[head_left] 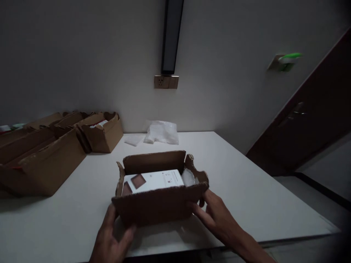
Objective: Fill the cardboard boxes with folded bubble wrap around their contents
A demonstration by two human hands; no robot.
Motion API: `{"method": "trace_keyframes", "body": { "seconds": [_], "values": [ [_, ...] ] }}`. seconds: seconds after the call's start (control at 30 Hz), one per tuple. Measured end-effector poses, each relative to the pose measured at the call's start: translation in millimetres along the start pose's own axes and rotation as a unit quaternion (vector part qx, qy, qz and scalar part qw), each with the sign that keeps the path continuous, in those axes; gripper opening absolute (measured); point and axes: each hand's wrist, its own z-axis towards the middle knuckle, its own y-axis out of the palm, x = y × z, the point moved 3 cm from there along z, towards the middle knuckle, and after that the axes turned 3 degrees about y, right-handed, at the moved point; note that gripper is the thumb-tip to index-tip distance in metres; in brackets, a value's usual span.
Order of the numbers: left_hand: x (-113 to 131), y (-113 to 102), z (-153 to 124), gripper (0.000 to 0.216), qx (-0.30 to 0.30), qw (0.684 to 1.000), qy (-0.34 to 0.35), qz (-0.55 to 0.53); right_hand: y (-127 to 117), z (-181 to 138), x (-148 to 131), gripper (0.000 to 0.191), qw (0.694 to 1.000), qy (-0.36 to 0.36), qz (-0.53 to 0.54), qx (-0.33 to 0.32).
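Note:
An open-topped cardboard box (153,208) is between my two hands over the front of the white table, its cut edges ragged. Inside it lies a white carton (156,179) with brown squares printed on it, and clear plastic wrap (189,177) fills the right end. My left hand (111,233) grips the lower left corner, thumb on the near side and fingers round the end. At the right end my right hand (212,212) holds the lower corner, its thumb against the near wall. The fingertips under the box are hidden.
Several cardboard boxes stand at the left, among them a long one (52,168) and a smaller one (109,133). Bubble wrap (163,132) lies on the table (233,182) by the wall. A socket (166,82) is above it; a dark door (307,117) stands right.

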Motion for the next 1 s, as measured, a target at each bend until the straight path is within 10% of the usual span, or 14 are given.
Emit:
{"method": "trace_keyframes", "body": {
  "seconds": [0.37,0.53,0.73,1.0],
  "values": [
    [12,8,20,0.056,0.010,1.000,0.001,0.008,11,-15,6,0.013,0.993,-0.064,-0.043,0.092],
    [23,3,42,0.064,0.031,0.999,0.001,0.023,19,7,-6,0.032,0.990,-0.076,-0.038,0.110],
    [28,40,54,0.054,-0.032,0.999,0.034,-0.025,2,-40,34,0.056,0.982,-0.080,-0.082,0.148],
    [4,53,52,0.053,-0.107,0.989,-0.004,-0.101,-10,-16,95,0.122,0.995,-0.009,0.098,0.030]
  ]
}}
